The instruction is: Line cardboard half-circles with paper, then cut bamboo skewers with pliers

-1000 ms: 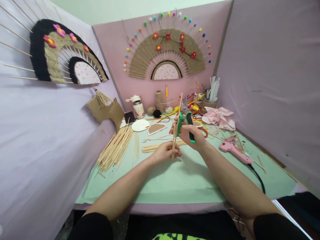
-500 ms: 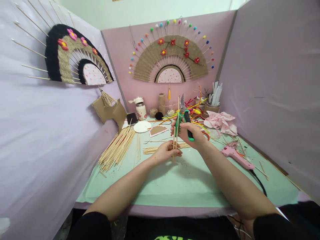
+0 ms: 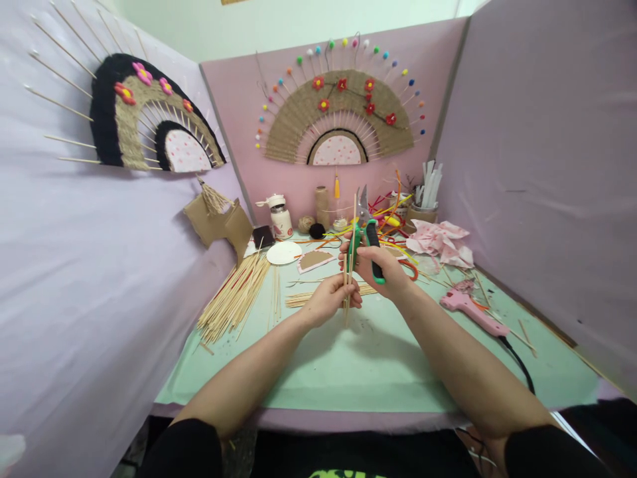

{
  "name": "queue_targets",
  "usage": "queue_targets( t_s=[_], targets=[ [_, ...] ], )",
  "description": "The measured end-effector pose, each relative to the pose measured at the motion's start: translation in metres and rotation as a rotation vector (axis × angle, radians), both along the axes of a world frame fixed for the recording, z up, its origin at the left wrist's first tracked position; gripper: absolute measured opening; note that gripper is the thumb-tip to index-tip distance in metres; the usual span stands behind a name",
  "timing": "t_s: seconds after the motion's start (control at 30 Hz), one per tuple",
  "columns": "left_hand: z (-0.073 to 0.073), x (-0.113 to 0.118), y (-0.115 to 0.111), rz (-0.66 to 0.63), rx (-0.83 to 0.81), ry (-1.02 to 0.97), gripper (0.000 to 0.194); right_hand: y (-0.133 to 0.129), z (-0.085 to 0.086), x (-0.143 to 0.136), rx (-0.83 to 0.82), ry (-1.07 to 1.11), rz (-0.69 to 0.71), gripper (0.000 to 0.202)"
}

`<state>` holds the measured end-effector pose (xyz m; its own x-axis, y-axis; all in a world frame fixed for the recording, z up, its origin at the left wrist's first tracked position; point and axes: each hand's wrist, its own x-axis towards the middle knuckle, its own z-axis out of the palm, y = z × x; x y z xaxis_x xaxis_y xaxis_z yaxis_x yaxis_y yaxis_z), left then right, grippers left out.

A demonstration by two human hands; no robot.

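Upright in front of me stand a few thin wooden sticks (image 3: 347, 312), one much longer than the others. My left hand (image 3: 332, 297) pinches them near their lower part, above the table. Just above and to the right, my right hand (image 3: 381, 265) is closed around pruning shears (image 3: 373, 240) with green and black handles. Their blades point up and look parted. The long stick runs up beside the shears' green handle, and the right fingers are close behind it. Behind my left hand lies a row of sticks (image 3: 297, 300).
A large stick pile (image 3: 233, 299) lies at left, near a white oval disc (image 3: 284, 252) and a cardboard half-disc (image 3: 316, 261). A pink glue gun (image 3: 472, 312) with a black cord rests at right, below crumpled pink cloth (image 3: 440, 240). Fan decorations (image 3: 343, 99) hang on the partitions.
Both hands stay nearly in place with the sticks and shears. My left hand has risen very slightly, and the camera view has shifted a little.
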<state>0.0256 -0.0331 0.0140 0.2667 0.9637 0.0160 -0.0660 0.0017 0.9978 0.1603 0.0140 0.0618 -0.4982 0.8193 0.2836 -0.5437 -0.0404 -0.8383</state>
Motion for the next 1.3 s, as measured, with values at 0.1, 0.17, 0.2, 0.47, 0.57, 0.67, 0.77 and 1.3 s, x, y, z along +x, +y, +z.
queue_targets(
  t_s=[0.1,0.17,0.2,0.47,0.57,0.67,0.77,1.3],
  targets=[
    [0.001,-0.004,-0.004,0.023,0.065,-0.005,0.029,0.005,-0.005,0.001,0.006,0.024,-0.078,0.033],
    [0.001,-0.007,-0.006,0.063,0.108,-0.011,0.029,0.01,-0.011,0.003,-0.024,0.027,-0.13,0.033],
    [0.001,-0.008,-0.007,0.086,0.124,-0.012,0.029,0.013,-0.013,0.004,-0.041,0.021,-0.152,0.033],
    [-0.007,-0.003,-0.008,0.229,0.165,-0.056,0.025,0.018,-0.033,0.007,-0.04,-0.016,-0.198,0.038],
    [-0.009,-0.003,-0.008,0.227,0.14,-0.072,0.024,0.016,-0.037,0.005,-0.019,-0.039,-0.189,0.037],
    [-0.009,-0.007,-0.008,0.218,0.122,-0.037,0.022,0.016,-0.04,0.004,-0.006,-0.056,-0.179,0.038],
    [-0.006,-0.012,-0.006,0.217,0.143,-0.015,0.019,0.016,-0.041,0.003,-0.004,-0.069,-0.183,0.041],
    [-0.008,-0.02,-0.001,0.251,0.167,0.123,0.015,0.013,-0.042,0.002,0.07,-0.161,-0.222,0.043]
  ],
)
